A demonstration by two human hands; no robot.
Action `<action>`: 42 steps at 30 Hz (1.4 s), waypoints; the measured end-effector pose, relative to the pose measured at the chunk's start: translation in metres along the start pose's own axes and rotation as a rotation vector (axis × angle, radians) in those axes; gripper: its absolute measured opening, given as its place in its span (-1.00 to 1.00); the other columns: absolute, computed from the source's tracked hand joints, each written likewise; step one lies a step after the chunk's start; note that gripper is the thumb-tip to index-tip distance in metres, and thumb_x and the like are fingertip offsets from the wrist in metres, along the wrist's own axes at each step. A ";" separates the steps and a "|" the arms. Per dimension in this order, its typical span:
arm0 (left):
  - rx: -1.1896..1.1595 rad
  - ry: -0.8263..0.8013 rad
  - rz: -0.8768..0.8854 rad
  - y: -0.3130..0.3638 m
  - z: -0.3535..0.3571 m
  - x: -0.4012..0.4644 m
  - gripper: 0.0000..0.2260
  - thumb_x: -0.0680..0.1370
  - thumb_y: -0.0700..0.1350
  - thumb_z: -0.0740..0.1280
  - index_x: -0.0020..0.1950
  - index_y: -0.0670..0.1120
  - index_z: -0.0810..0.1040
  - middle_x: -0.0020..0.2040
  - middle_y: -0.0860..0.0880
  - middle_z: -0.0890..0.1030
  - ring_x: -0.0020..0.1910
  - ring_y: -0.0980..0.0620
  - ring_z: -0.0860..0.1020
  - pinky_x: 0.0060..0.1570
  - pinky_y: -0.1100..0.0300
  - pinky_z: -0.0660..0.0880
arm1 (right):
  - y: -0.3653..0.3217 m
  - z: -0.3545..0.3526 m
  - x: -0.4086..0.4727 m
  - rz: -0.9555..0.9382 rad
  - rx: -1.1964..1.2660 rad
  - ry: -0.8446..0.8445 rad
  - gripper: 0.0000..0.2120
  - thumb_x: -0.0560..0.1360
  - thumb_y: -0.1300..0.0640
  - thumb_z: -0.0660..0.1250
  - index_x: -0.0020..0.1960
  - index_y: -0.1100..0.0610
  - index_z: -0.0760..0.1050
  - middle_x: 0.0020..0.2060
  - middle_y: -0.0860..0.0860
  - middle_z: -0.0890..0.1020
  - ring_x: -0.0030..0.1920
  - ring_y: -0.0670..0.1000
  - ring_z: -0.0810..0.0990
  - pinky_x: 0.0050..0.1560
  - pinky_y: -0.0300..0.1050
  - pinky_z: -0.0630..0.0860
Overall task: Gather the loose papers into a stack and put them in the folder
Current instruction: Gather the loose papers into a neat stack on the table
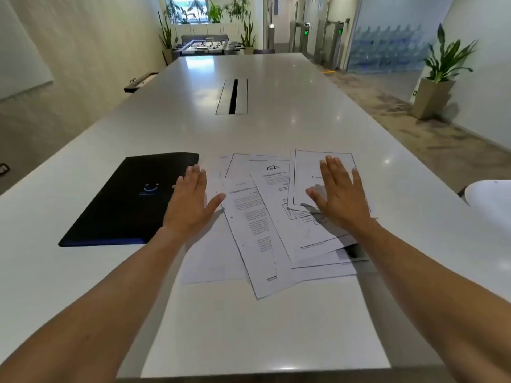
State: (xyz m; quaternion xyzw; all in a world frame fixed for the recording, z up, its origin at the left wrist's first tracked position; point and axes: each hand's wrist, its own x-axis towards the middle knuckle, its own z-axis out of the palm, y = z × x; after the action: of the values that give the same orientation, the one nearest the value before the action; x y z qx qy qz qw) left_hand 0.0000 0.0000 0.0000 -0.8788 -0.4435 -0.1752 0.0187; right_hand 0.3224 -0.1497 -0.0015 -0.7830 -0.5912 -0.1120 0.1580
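Note:
Several printed white papers point(265, 222) lie fanned and overlapping on the white table point(249, 327), just right of a closed black folder point(130, 200) with a small blue logo. My left hand point(190, 200) hovers flat with fingers spread over the seam between the folder's right edge and the leftmost sheets. My right hand point(340, 194) is spread flat, palm down, over the top right sheet point(309, 167). Neither hand grips anything. Whether the palms touch the paper I cannot tell.
A cable slot point(233, 96) is set into the table's middle farther back. A white rounded object point(489, 200) pokes in at the right edge. Potted plants point(439, 76) stand on the floor to the right and at the far end.

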 end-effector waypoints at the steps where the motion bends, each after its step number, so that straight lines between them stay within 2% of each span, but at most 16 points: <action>1: -0.017 -0.009 -0.017 0.001 0.003 -0.004 -0.23 0.57 0.34 -0.12 0.56 -0.22 -0.09 0.58 -0.17 -0.08 0.55 -0.06 -0.16 0.49 0.03 -0.18 | -0.001 0.003 -0.004 0.018 -0.003 -0.043 -0.24 0.55 -0.35 -0.18 0.58 0.09 -0.18 0.58 0.00 -0.14 0.55 -0.06 -0.21 0.50 0.16 -0.23; 4: -0.066 -0.050 -0.059 0.005 0.013 -0.018 -0.23 0.58 0.35 -0.09 0.56 -0.20 -0.09 0.59 -0.14 -0.09 0.55 -0.03 -0.16 0.48 0.05 -0.16 | 0.000 0.013 -0.015 0.044 -0.010 -0.143 -0.18 0.50 -0.42 -0.22 0.58 0.09 -0.07 0.58 0.00 -0.09 0.56 -0.03 -0.16 0.49 0.22 -0.20; 6: -0.146 -0.076 -0.124 0.009 0.019 -0.023 -0.22 0.56 0.35 -0.05 0.57 -0.18 -0.09 0.59 -0.12 -0.10 0.55 -0.03 -0.15 0.49 0.03 -0.10 | 0.001 0.017 -0.020 0.064 -0.006 -0.197 -0.18 0.50 -0.43 -0.21 0.54 0.09 0.12 0.57 0.04 0.05 0.56 0.03 -0.05 0.46 0.30 -0.12; 9: -0.202 -0.095 -0.212 0.015 0.020 -0.026 -0.22 0.55 0.34 0.00 0.57 -0.16 -0.05 0.59 -0.12 -0.06 0.55 -0.06 -0.12 0.50 -0.03 -0.03 | 0.001 0.014 -0.020 0.107 0.036 -0.234 -0.30 0.50 -0.43 -0.19 0.18 0.07 0.40 0.37 0.08 0.41 0.43 0.12 0.27 0.36 0.45 0.08; 11: -0.192 -0.113 -0.249 0.020 0.018 -0.027 -0.24 0.56 0.32 0.03 0.57 -0.17 0.01 0.59 -0.15 -0.02 0.55 -0.10 -0.08 0.49 -0.05 0.00 | -0.002 0.013 -0.021 0.112 0.036 -0.246 -0.39 0.50 -0.44 -0.17 -0.01 0.04 0.35 0.19 0.05 0.51 0.29 0.12 0.40 0.30 0.47 0.16; 13: -0.204 -0.118 -0.307 0.025 0.018 -0.027 -0.28 0.58 0.28 0.07 0.57 -0.17 0.04 0.58 -0.17 0.01 0.55 -0.13 -0.04 0.49 -0.06 0.03 | -0.004 0.013 -0.022 0.112 0.041 -0.249 -0.46 0.50 -0.44 -0.15 -0.07 0.00 0.29 0.17 0.06 0.52 0.27 0.13 0.41 0.30 0.47 0.16; 20: -0.404 -0.052 -0.595 0.053 0.009 -0.019 -0.36 0.56 0.12 0.29 0.53 -0.14 0.17 0.56 -0.14 0.10 0.49 -0.19 0.18 0.38 -0.11 0.30 | -0.010 0.017 -0.021 0.103 0.040 -0.250 -0.38 0.51 -0.41 -0.11 0.10 0.08 0.40 0.22 0.08 0.52 0.30 0.15 0.41 0.32 0.46 0.15; 25: -0.798 0.015 -0.757 0.051 -0.004 -0.002 -0.34 0.49 -0.06 0.42 0.50 -0.14 0.22 0.44 -0.14 0.32 0.27 -0.14 0.46 0.14 -0.01 0.52 | -0.009 0.019 -0.020 0.114 0.058 -0.243 -0.38 0.49 -0.44 -0.09 0.10 0.04 0.40 0.25 0.05 0.52 0.35 0.12 0.38 0.35 0.44 0.11; 27: -0.902 0.043 -0.814 0.049 -0.009 0.003 -0.33 0.47 -0.13 0.45 0.51 -0.14 0.23 0.44 -0.16 0.33 0.24 -0.09 0.46 0.02 0.17 0.48 | -0.011 0.018 -0.020 0.102 0.076 -0.229 -0.38 0.48 -0.45 -0.08 0.07 0.04 0.42 0.18 0.03 0.56 0.31 0.12 0.42 0.34 0.40 0.13; 30: -0.989 0.023 -0.893 0.049 -0.013 0.003 -0.33 0.46 -0.18 0.45 0.51 -0.11 0.22 0.43 -0.15 0.34 0.21 -0.09 0.47 -0.05 0.15 0.49 | -0.013 0.010 -0.016 0.137 0.199 -0.149 -0.34 0.44 -0.49 -0.06 -0.04 0.02 0.52 -0.06 -0.01 0.64 0.09 0.11 0.57 0.19 0.25 0.27; 32: -0.907 0.000 -0.898 0.048 -0.016 0.000 -0.36 0.45 -0.21 0.43 0.48 -0.12 0.25 0.37 -0.15 0.40 0.12 -0.06 0.48 -0.18 0.18 0.48 | -0.006 0.006 -0.011 0.245 0.232 -0.040 -0.37 0.46 -0.42 0.04 0.18 0.02 0.55 0.13 0.04 0.64 0.18 0.12 0.55 0.18 0.19 0.31; 35: -0.696 -0.056 -0.852 0.046 -0.020 0.000 -0.44 0.43 -0.15 0.43 0.39 -0.13 0.35 0.28 -0.14 0.47 0.16 -0.09 0.47 0.02 0.00 0.53 | 0.007 0.006 -0.008 0.371 0.089 -0.135 -0.34 0.48 -0.36 0.10 0.38 0.07 0.38 0.40 0.15 0.41 0.39 0.21 0.33 0.29 0.29 0.24; 36: -0.685 -0.071 -0.841 0.047 -0.020 0.000 -0.44 0.43 -0.15 0.44 0.39 -0.14 0.35 0.28 -0.15 0.46 0.15 -0.08 0.47 0.03 0.00 0.53 | 0.008 0.007 -0.009 0.379 0.034 -0.211 -0.32 0.48 -0.37 0.08 0.39 0.08 0.33 0.42 0.18 0.36 0.42 0.24 0.28 0.32 0.34 0.20; 39: -0.778 -0.084 -0.842 0.054 -0.020 0.001 -0.34 0.44 -0.17 0.47 0.47 -0.14 0.26 0.32 -0.13 0.41 -0.11 0.04 0.45 -0.31 0.22 0.43 | 0.003 0.015 -0.015 0.353 -0.005 -0.291 -0.31 0.50 -0.37 -0.01 0.39 0.11 0.30 0.44 0.22 0.31 0.46 0.25 0.18 0.39 0.40 0.06; 40: -0.829 -0.080 -0.850 0.056 -0.019 0.002 -0.33 0.44 -0.19 0.48 0.47 -0.14 0.25 0.31 -0.12 0.41 -0.13 0.05 0.45 -0.31 0.23 0.43 | -0.001 0.016 -0.016 0.342 0.005 -0.280 -0.32 0.51 -0.36 -0.02 0.39 0.11 0.30 0.45 0.23 0.30 0.48 0.24 0.16 0.40 0.40 0.03; 42: -0.923 -0.081 -0.861 0.055 -0.017 0.001 -0.31 0.43 -0.20 0.48 0.48 -0.12 0.23 0.36 -0.13 0.39 0.04 -0.04 0.50 -0.10 0.13 0.52 | -0.010 0.018 -0.019 0.318 0.020 -0.250 -0.32 0.52 -0.35 -0.02 0.40 0.12 0.31 0.45 0.22 0.31 0.48 0.23 0.16 0.42 0.37 0.02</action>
State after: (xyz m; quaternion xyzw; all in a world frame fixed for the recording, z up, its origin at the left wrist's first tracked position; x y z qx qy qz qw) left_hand 0.0390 -0.0356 0.0236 -0.5452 -0.6363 -0.3070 -0.4513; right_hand 0.3076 -0.1572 -0.0238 -0.8726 -0.4763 0.0180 0.1069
